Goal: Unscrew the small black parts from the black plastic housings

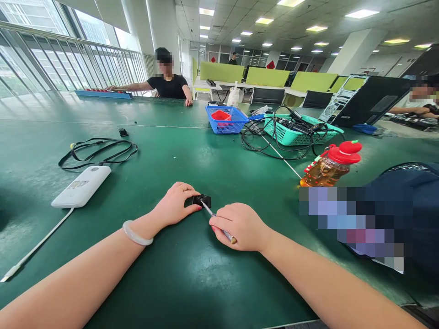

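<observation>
A small black rectangular part [205, 200] lies on the green table, with small light spots on its top that are too small to make out. My left hand [176, 203] grips its left end between thumb and fingers. In my right hand [240, 226] is a slim silver screwdriver [225, 232] with a brass-coloured end. It slants down to the left, and its tip touches or nearly touches the top of the black part. My right fingers are closed around its shaft.
On the left lie a white power bank [82, 186] and a looped black cable [98, 153]. Farther back are a blue basket [226, 128] and a green basket [288, 137] of cables. A red-lidded bottle [329, 167] and a dark bag [411, 201] occupy the right. A person [168, 84] sits opposite.
</observation>
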Available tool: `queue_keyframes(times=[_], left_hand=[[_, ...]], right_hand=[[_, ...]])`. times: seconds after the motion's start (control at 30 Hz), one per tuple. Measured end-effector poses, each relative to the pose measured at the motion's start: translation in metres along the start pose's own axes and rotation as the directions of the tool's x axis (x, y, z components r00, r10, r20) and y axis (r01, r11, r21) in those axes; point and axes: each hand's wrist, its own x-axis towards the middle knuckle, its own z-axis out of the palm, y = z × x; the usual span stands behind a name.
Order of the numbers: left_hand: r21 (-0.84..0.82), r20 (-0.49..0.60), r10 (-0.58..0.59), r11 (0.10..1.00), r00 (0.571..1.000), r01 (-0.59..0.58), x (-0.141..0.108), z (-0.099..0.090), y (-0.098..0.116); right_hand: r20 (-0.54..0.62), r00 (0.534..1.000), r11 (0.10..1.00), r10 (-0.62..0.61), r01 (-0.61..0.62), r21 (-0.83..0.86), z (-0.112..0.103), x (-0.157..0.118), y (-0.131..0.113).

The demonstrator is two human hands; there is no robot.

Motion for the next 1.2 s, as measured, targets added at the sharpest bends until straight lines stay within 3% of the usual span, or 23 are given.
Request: queue_keyframes(times=[1.2], left_hand=[[-0.009,0.015,0.005,1.000,1.000,-0.005,-0.0010,0.0001,-0.0006]], right_hand=[[0.060,0.998,0.996,-0.012,0.017,-0.088,-0.0029,0.0001,-0.0057]])
